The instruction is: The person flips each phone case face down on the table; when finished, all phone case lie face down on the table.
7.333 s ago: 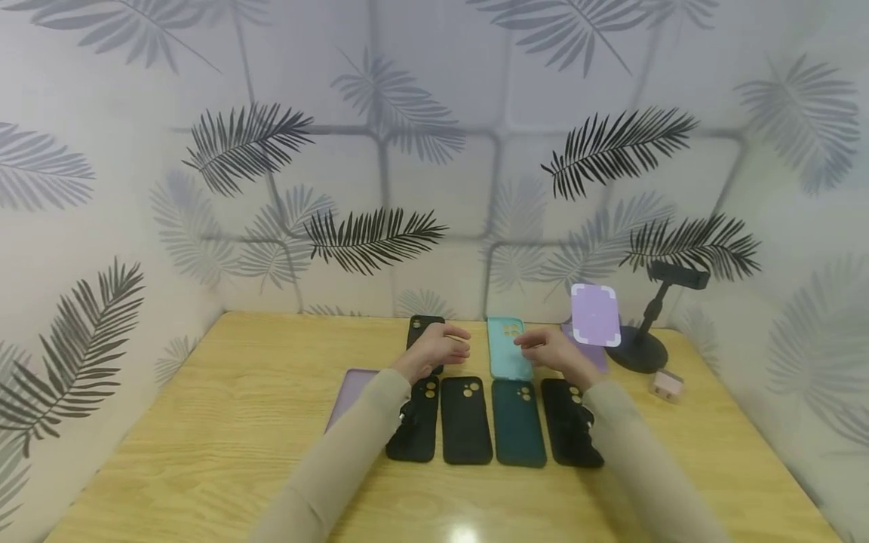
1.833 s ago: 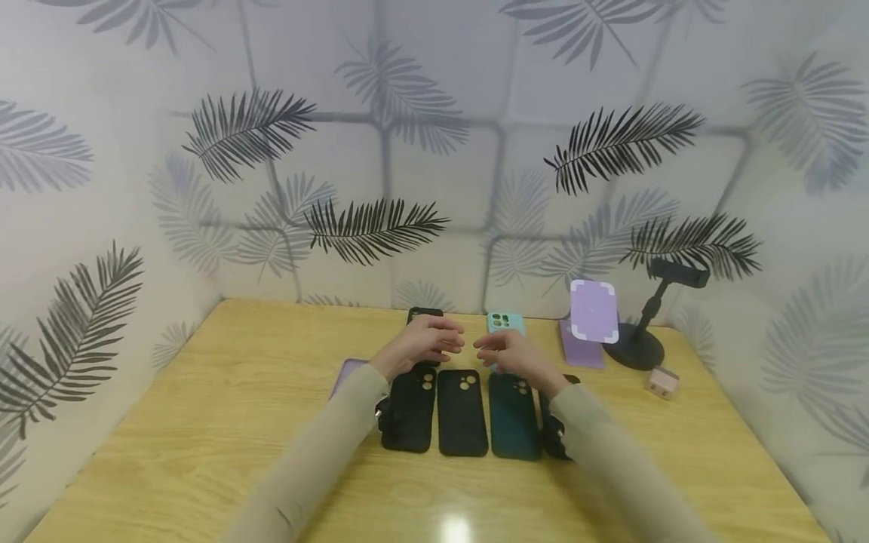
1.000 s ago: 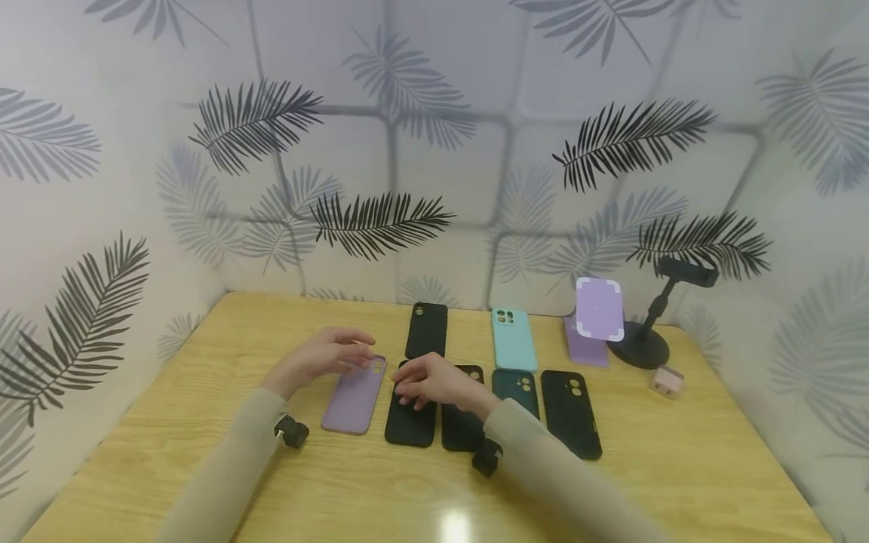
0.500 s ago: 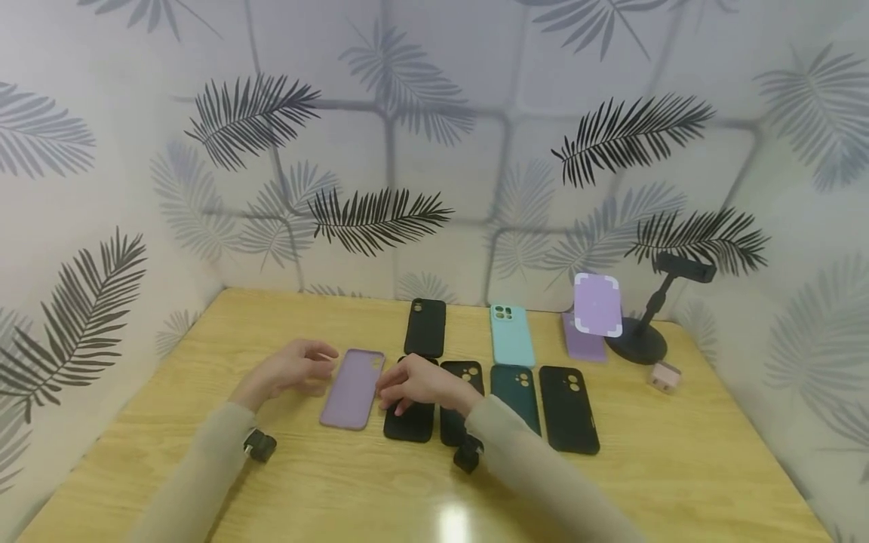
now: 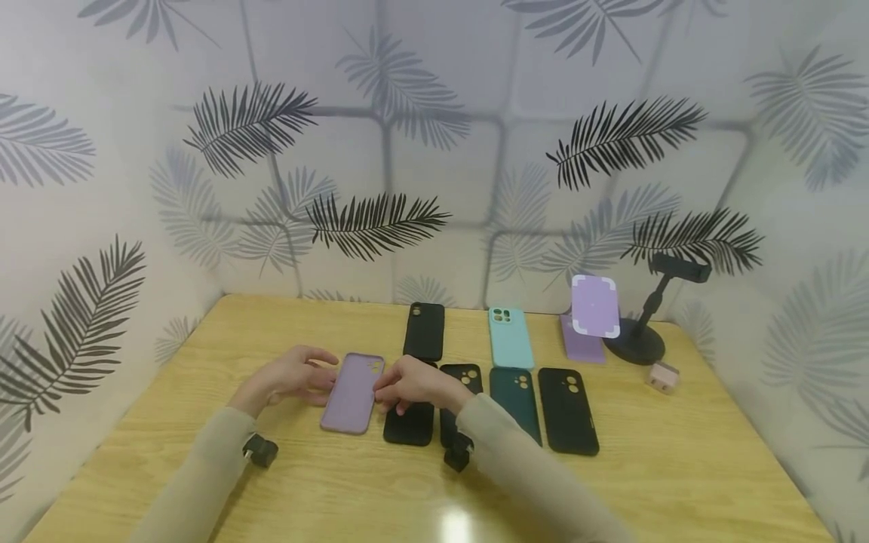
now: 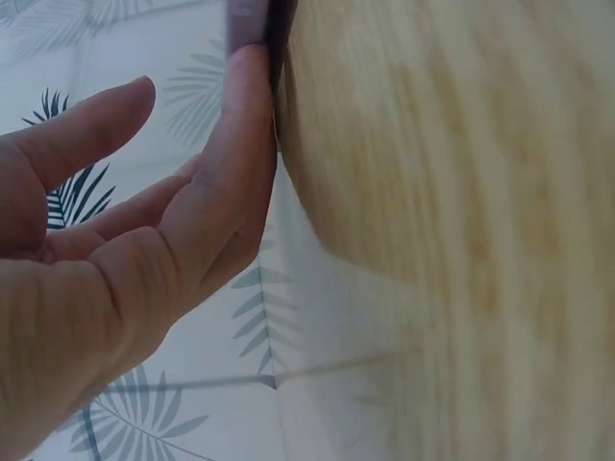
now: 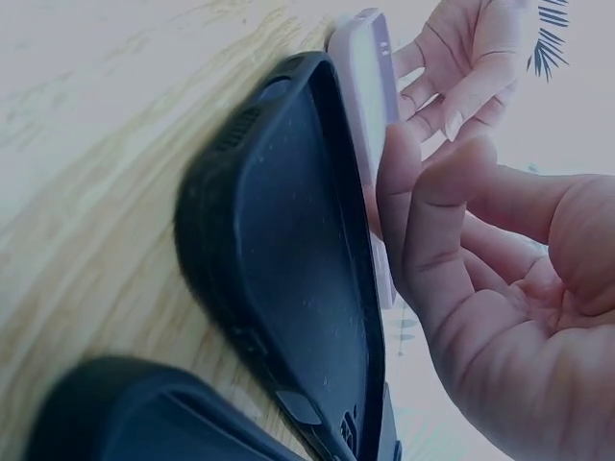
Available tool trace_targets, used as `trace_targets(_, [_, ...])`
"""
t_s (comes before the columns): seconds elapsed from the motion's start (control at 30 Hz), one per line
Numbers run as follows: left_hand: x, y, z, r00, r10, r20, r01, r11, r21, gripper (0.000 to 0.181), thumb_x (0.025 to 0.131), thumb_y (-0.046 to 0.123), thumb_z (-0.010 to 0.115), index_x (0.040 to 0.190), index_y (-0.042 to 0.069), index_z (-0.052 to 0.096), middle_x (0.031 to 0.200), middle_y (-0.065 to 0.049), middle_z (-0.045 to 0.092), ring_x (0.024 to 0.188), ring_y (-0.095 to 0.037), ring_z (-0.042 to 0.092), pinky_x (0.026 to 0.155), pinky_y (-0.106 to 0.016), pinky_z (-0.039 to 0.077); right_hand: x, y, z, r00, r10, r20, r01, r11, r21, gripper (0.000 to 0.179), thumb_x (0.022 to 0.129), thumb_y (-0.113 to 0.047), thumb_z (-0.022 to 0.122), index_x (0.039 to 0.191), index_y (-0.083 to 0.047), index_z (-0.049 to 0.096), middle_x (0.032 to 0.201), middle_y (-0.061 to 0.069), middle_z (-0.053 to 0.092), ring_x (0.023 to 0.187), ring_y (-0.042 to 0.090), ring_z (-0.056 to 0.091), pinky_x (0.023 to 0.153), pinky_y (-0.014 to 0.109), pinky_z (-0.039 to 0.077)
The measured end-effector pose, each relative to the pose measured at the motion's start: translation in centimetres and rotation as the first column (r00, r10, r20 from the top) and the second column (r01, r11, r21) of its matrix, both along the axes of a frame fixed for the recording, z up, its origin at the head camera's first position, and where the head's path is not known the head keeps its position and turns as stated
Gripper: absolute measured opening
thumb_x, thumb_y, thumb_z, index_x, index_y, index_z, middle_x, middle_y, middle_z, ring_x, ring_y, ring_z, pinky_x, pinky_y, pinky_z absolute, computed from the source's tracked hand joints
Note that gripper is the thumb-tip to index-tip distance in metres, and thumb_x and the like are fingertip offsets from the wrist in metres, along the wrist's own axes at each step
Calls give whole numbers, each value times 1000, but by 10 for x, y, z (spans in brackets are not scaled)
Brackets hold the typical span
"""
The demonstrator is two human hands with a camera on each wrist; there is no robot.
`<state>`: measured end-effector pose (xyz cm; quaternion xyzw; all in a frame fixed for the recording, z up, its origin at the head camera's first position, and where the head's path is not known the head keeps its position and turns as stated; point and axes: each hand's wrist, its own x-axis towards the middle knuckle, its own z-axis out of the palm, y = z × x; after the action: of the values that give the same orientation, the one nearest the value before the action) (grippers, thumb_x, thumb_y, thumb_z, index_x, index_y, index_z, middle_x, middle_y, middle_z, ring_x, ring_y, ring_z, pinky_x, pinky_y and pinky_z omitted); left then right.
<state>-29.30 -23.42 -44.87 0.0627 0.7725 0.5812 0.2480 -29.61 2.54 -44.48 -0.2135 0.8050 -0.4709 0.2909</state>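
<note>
- Purple phone case (image 5: 351,396): its left edge is touched by the outstretched fingers of the left hand (image 5: 290,375), whose thumb is held apart.
- Near its right edge, the fingers of the right hand (image 5: 421,381) are loosely bent; whether it is touched cannot be told.
- The case is laid flat on the wooden table (image 5: 190,377), beside a black case (image 5: 409,428) partly covered by the right hand.
- Behind, a turquoise case (image 5: 512,343) is placed.
</note>
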Motion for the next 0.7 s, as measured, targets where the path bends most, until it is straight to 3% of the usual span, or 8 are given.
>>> trace_targets(0.23, [-5, -4, -3, 999, -34, 16, 32, 996, 79, 57, 97, 2, 57, 146, -9, 31, 118, -23, 58, 96, -21, 66, 86, -36, 59, -1, -3, -1, 1000, 11, 21, -10, 999, -35, 22, 95, -6, 62, 113, 4, 71, 93, 22, 74, 78, 25, 73, 55, 22, 56])
trace_targets(0.37, [-6, -5, 0, 999, -46, 15, 44, 991, 126, 59, 98, 5, 57, 148, -5, 28, 119, -21, 59, 100, -22, 66, 88, -39, 58, -3, -9, 0, 998, 5, 70, -1, 998, -62, 21, 96, -6, 62, 111, 4, 72, 94, 25, 73, 85, 32, 73, 57, 24, 58])
trace_targets(0.53, [-6, -2, 4, 997, -76, -14, 78, 989, 128, 65, 98, 11, 60, 151, -2, 25, 123, -25, 58, 103, -26, 66, 89, -44, 58, -5, -14, 0, 989, -36, 140, 52, 993, -110, 24, 96, -3, 60, 114, 9, 69, 100, 27, 72, 92, 36, 72, 68, 33, 62])
trace_targets(0.7, [-5, 2, 6, 996, -84, -26, 87, 988, 131, 68, 98, 14, 60, 152, -1, 22, 133, -31, 50, 110, -30, 63, 92, -47, 56, -6, -14, -4, 977, -14, 211, 51, 984, -172, 31, 98, -6, 57, 126, 7, 62, 111, 27, 69, 101, 37, 70, 78, 39, 61])
